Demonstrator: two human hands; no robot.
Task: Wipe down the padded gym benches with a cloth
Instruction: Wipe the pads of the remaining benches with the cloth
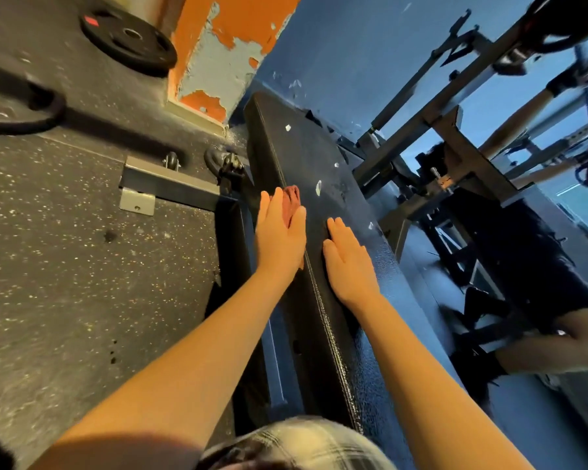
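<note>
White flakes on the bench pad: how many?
4 on the bench pad: one flake near its far end, a small one midway, a larger one right of the cloth, one beside the right hand. Others may lie under the cloth.

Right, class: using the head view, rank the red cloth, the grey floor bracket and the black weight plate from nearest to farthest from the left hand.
1. The red cloth: pressed under the left hand, at the bench pad's left edge.
2. The grey floor bracket: down on the floor, left of the bench.
3. The black weight plate: far upper left, beside the peeling pillar.
</note>
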